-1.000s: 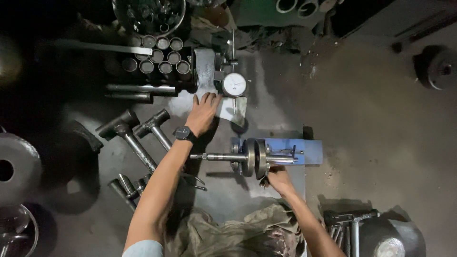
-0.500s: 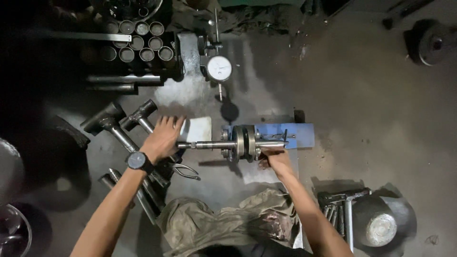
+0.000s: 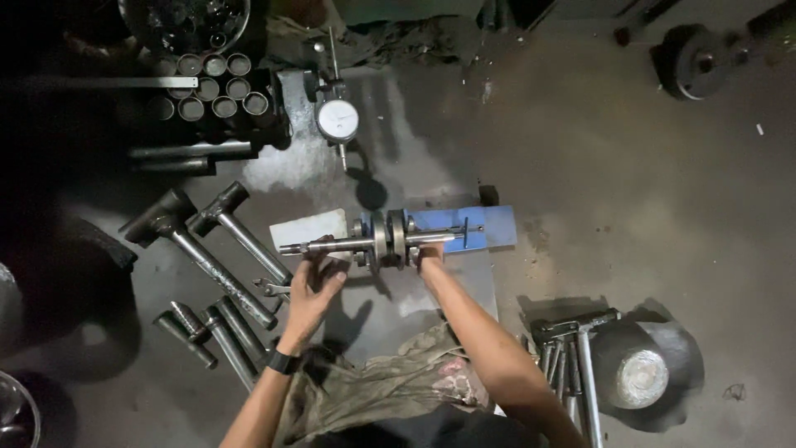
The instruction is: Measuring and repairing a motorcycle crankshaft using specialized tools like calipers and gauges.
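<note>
— What am I looking at from up here, biggest things first?

— From my remote seat I see a grey metal work surface (image 3: 580, 166), dark and stained. On it lies a blue fixture plate (image 3: 485, 226), and across that plate rests the crankshaft (image 3: 385, 241), lying level, its long shaft pointing left over a pale rag (image 3: 308, 226). To the left lie two heavy hammers (image 3: 195, 249) with steel handles, slanting down toward the right. Farther up there is a cluster of round sleeves (image 3: 211, 87) standing open-end up, and just right of them a dial gauge (image 3: 337, 120) on its stand. At lower right a round metal bowl (image 3: 643, 377) sits beside a bundle of rods (image 3: 572, 365).

— And the hands?

— My left hand (image 3: 313, 286) sits under the shaft's left end, fingers spread loosely and curled up so the tips touch the shaft from below; it is not clamped round it. A dark watch (image 3: 282, 362) is on that wrist. My right hand (image 3: 429, 253) is at the right side of the twin webs, fingers folded against the shaft there; whether they fully close round it I cannot tell, since the webs hide the tips.

— So the crankshaft sits where, relative to both?

— Between them, just above both palms, on the blue plate.
</note>
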